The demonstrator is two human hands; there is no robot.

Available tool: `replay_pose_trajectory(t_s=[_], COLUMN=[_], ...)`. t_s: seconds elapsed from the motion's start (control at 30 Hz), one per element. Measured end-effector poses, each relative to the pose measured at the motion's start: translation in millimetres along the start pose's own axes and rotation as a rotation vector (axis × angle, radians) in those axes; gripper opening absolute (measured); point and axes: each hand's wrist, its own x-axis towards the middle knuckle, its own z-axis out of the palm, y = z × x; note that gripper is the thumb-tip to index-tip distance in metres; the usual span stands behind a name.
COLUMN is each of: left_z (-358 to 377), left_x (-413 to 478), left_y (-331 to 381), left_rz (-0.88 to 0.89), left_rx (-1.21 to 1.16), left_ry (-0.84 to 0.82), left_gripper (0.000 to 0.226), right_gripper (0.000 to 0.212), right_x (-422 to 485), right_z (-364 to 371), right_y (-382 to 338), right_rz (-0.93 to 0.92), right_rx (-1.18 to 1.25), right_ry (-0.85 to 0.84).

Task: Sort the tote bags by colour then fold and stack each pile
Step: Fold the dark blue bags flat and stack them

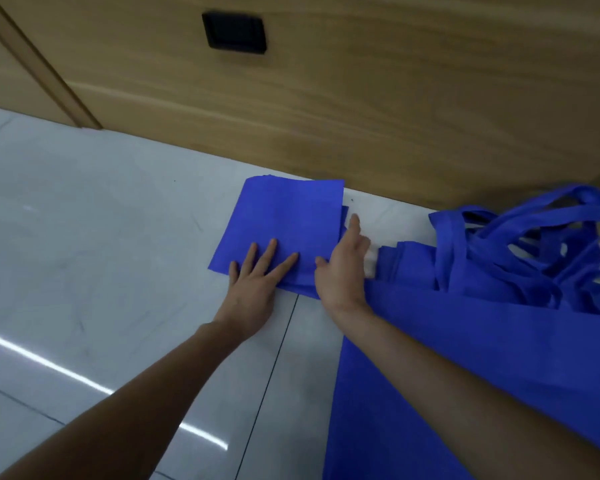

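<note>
frame centre: left hand (253, 289) presses the folded blue tote bag (284, 216), fingers spread; right hand (343, 271), fingers straight, rests at its right edge; best to flatten creases, squaring corners.

Folded stack (284, 223): blue tote bags folded to a flat rectangle, layered edges showing along its right and near sides; lies on the pale floor (101, 237), close to the wooden panel (361, 98).
Loose pile (482, 271): blue bags heaped just right of the stack, unfolded, handles (534, 216) tangled on top.
Spread bag (413, 393): blue, laid out at near right, reaching up to the pile.
</note>
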Motion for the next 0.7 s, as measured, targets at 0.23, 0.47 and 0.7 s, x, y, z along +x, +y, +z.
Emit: replay_pose_trajectory(t_s=[0.23, 0.47, 0.7], left_z=[-10.9, 6.9, -19.4], left_x=[52.4, 68.8, 41.9], left_y=[-3.5, -22.9, 15.7], left_rz=[-0.010, -0.143, -0.247], left_rx=[-0.323, 0.086, -0.012], left_ry=[0.293, 0.088, 0.082], left_gripper=[0.064, 0.077, 0.063], right_gripper=[0.065, 0.071, 0.070], right_x=[45.1, 45.9, 37.0], right_z=[-1.9, 5.5, -19.8], right_y=[39.7, 45.3, 14.7], right_rz=[-0.272, -0.283, -0.265], right_rx=[-0.661, -0.765, -0.777], right_ry=[-0.289, -0.215, -0.332])
